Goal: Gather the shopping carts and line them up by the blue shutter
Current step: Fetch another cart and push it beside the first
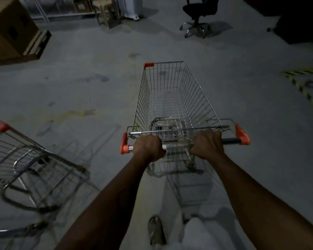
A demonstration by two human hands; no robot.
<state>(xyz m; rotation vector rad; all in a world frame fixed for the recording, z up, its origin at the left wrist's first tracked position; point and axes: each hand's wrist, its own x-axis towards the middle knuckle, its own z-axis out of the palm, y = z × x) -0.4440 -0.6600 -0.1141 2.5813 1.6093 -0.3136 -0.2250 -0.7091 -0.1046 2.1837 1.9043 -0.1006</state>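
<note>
A wire shopping cart (172,94) with orange corner caps stands on the grey concrete floor right in front of me, its basket empty. My left hand (148,147) grips the left part of its handle bar (177,146), and my right hand (208,144) grips the right part. A second wire cart (25,159) with an orange cap stands at the lower left, partly cut off by the frame edge. The blue shutter is not in view.
Large cardboard boxes (9,31) sit at the far left. A wooden stool (105,9) and a black office chair (197,15) stand at the back. Yellow-black hazard tape (304,89) marks the floor at right. My foot (155,230) is below the cart.
</note>
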